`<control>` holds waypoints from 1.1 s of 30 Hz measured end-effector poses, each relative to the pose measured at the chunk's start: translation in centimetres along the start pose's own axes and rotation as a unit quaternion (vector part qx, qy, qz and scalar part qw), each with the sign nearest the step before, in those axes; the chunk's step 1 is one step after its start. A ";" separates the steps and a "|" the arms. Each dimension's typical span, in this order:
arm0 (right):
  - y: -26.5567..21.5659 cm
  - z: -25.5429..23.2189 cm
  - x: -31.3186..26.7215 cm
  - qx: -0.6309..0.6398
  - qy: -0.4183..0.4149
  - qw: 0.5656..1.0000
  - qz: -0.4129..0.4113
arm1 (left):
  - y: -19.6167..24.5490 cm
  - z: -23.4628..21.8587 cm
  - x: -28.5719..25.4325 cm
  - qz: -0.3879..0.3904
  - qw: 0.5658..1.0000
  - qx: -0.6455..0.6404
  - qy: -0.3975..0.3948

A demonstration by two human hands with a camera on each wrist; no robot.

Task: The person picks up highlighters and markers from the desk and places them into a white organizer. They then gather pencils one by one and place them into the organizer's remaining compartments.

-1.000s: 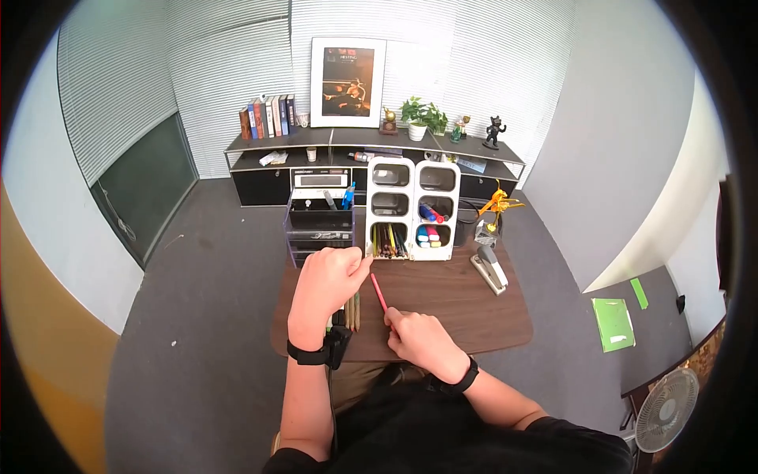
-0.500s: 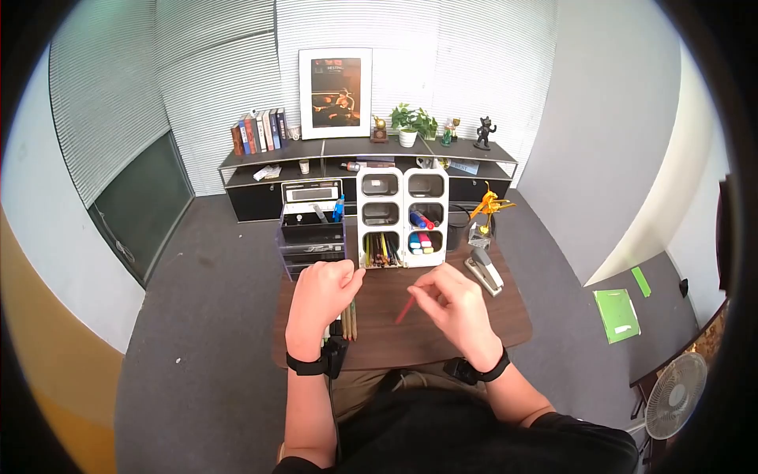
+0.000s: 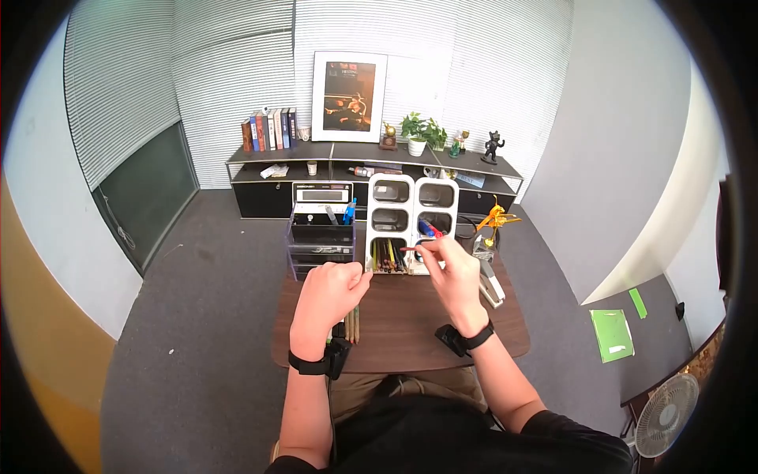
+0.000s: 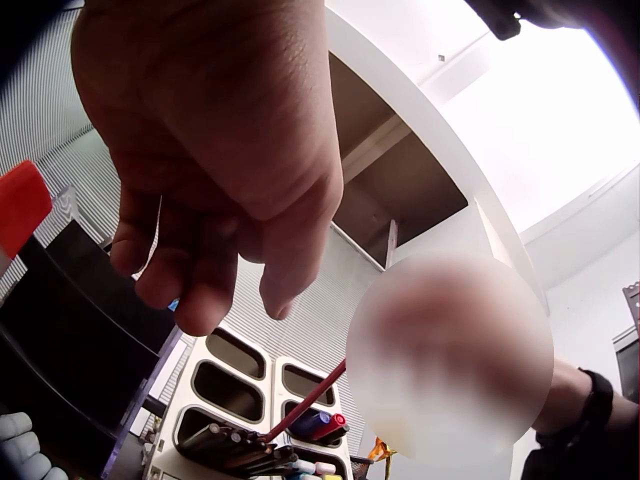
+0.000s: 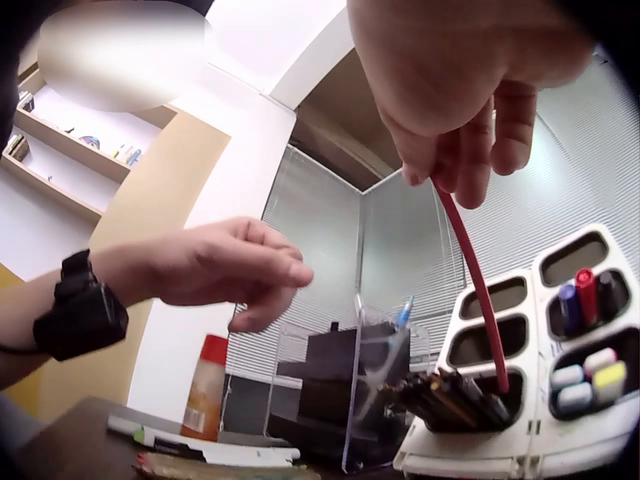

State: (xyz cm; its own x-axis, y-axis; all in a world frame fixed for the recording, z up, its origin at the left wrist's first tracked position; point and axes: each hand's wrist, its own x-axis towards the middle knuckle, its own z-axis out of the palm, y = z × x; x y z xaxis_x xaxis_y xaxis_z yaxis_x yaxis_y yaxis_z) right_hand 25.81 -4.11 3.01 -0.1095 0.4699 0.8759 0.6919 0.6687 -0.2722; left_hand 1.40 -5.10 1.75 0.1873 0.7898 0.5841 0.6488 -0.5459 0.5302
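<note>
My right hand [image 3: 455, 272] pinches a red pencil [image 5: 472, 265] between thumb and fingers. In the right wrist view the pencil slants down, its far end at the lower left compartment of a white organizer [image 3: 411, 213]. A bunch of dark and yellow pencils [image 3: 385, 256] stands in that compartment. Over the left part of the table hovers my left hand [image 3: 328, 294], fingers loosely curled with nothing in them. Below it lie several pencils [image 3: 354, 324] and white pens [image 5: 220, 446], partly hidden by the hand and wrist.
A clear-sided desk organizer [image 3: 320, 237] with pens stands left of the white one. Markers [image 5: 586, 298] and highlighters [image 5: 590, 380] fill its right-hand compartments. At the right are a stapler [image 3: 491, 286] and an orange flower [image 3: 494, 217]. A red-capped bottle [image 5: 205, 390] stands at the left.
My right hand has risen from the table's near part and moved forward to the white organizer, carrying the red pencil and turning it. The left hand stays nearly in place.
</note>
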 end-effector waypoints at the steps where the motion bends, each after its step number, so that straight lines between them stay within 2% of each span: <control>1: 0.5 0.7 -0.2 -0.010 -0.006 1.000 -0.007 | -0.1 0.0 0.0 0.001 1.000 -0.003 0.003; 7: 1.0 2.6 -1.3 -0.024 -0.065 0.998 0.009 | -0.2 0.0 0.0 0.009 1.000 0.003 0.007; 9: 1.1 2.6 -1.4 -0.049 -0.120 0.991 0.031 | -0.1 0.0 0.0 0.006 1.000 0.000 0.005; 13: 2.2 3.4 -1.8 -0.043 -0.138 0.989 0.023 | 0.0 0.0 0.0 0.008 1.000 -0.002 0.005; 15: 2.0 3.4 -2.0 -0.030 -0.168 0.985 0.036 | 0.1 -0.2 0.0 0.007 1.000 0.002 0.006; 19: 1.6 2.9 -2.3 -0.028 -0.172 0.983 0.054 | 0.0 -0.1 0.0 0.007 1.000 0.002 0.007; 25: -1.4 0.9 -3.1 -0.022 -0.193 0.978 0.071 | -0.2 -0.3 0.0 0.011 1.000 0.001 0.013; 28: -3.5 0.7 -5.1 0.020 -0.263 0.964 0.023 | -0.1 -0.6 0.0 0.003 1.000 0.016 0.007; 31: -5.5 1.3 -7.0 0.061 -0.356 0.932 0.025 | -0.2 -0.4 0.0 0.000 1.000 0.012 0.009; 33: -6.6 2.0 -8.1 0.061 -0.368 0.927 0.024 | -0.1 -0.3 0.0 0.001 1.000 0.008 0.006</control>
State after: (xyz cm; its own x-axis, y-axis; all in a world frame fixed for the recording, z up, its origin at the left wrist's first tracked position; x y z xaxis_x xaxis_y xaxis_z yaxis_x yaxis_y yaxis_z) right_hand 20.71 -11.17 -3.09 -0.5697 0.7367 0.3644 0.6280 0.6762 -0.3852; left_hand 1.14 -5.12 1.93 0.1801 0.7847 0.5932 0.6598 -0.5436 0.5188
